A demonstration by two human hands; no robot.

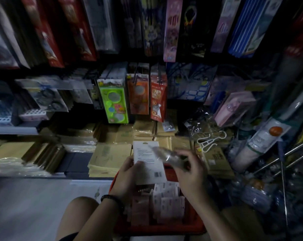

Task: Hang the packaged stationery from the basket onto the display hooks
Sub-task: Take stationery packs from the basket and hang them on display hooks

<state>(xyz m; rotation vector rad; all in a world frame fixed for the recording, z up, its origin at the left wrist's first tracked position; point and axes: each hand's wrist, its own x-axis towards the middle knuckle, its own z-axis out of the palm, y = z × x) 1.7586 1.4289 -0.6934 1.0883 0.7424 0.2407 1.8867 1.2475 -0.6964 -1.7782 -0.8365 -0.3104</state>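
Fingers (129, 163) of our left hand (128, 178) curl round 1 white pack (148, 164); right hand (189, 171) pinches a clear packet (166, 153), both above the near basket (157, 229), readied, we judge, for far hooks (135, 75).

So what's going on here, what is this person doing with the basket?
A person is sorting packaged stationery at a shop display. The left hand holds a white-backed package above the red basket, which has more packs in it. The right hand pinches a clear, blurred packet. Neither is on a hook yet; a green pack hangs on the display.
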